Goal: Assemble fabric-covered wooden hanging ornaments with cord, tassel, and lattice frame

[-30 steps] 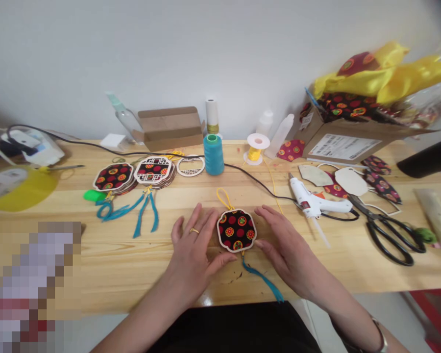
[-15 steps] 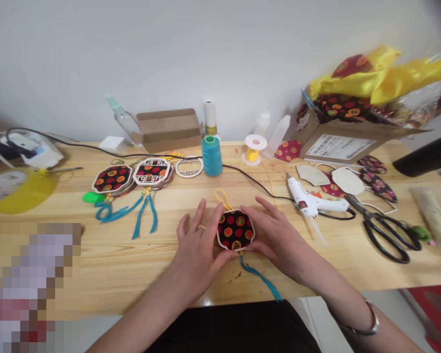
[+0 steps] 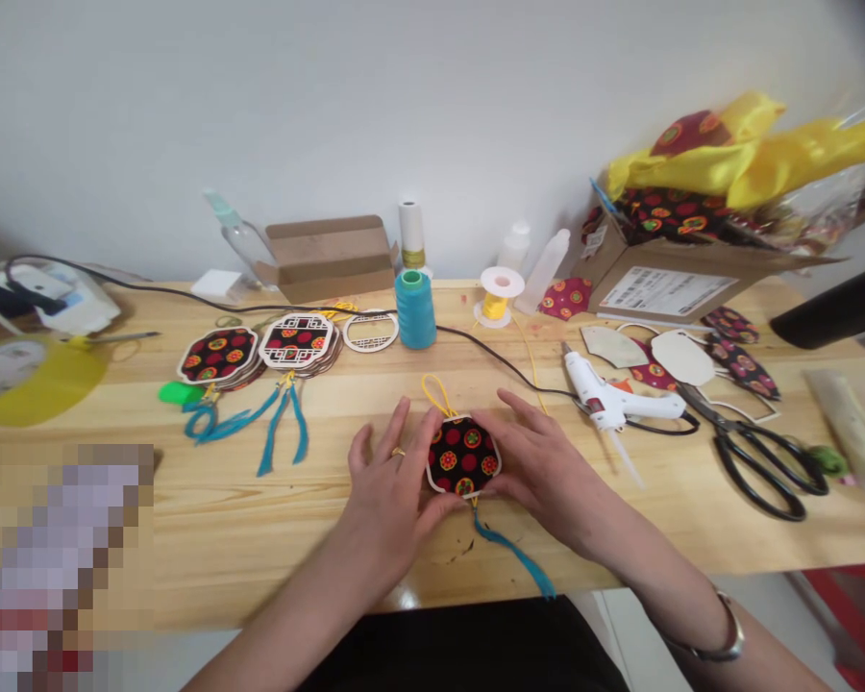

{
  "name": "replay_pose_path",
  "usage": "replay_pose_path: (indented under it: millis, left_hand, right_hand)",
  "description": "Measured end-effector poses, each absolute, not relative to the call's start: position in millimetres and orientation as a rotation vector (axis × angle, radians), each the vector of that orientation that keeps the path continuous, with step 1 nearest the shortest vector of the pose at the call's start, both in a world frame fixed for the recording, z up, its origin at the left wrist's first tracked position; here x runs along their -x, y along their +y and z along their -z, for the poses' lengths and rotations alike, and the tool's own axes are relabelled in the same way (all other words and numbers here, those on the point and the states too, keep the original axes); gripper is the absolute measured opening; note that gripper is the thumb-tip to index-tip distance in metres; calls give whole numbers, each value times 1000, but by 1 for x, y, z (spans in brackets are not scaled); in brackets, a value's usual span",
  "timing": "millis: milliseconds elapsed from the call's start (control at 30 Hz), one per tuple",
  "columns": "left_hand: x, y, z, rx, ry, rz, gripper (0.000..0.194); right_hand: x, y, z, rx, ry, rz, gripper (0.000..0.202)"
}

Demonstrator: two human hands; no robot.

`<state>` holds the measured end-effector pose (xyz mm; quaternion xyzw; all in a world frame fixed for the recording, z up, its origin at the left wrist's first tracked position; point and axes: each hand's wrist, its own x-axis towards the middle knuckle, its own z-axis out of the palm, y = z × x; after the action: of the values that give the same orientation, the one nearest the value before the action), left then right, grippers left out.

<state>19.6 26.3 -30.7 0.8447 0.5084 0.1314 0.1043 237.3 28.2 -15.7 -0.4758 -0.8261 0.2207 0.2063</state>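
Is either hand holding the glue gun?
No, the glue gun lies on the table; left hand and right hand hold the tasselled pendant.

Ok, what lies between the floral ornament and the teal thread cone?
In the head view, the yellow loop extends from the floral ornament, then bare tabletop reaches the teal thread cone.

The left hand (image 3: 389, 481) wears a gold ring (image 3: 398, 452); behind the right hand (image 3: 544, 476), a silvery bangle (image 3: 732, 631); below both, black clothing (image 3: 468, 649).
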Motion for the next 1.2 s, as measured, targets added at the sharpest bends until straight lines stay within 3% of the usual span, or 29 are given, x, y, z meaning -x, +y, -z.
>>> replay_pose_path:
  millis: [800, 1200]
  left_hand:
    - [-19, 25, 30, -2389, 1498, -389, 69]
    - [-20, 28, 26, -2317, 1490, -397, 76]
  right_hand:
    - [-231, 26, 9, 1358, -2237, -732, 65]
    - [-233, 26, 10, 1338, -2223, -744, 65]
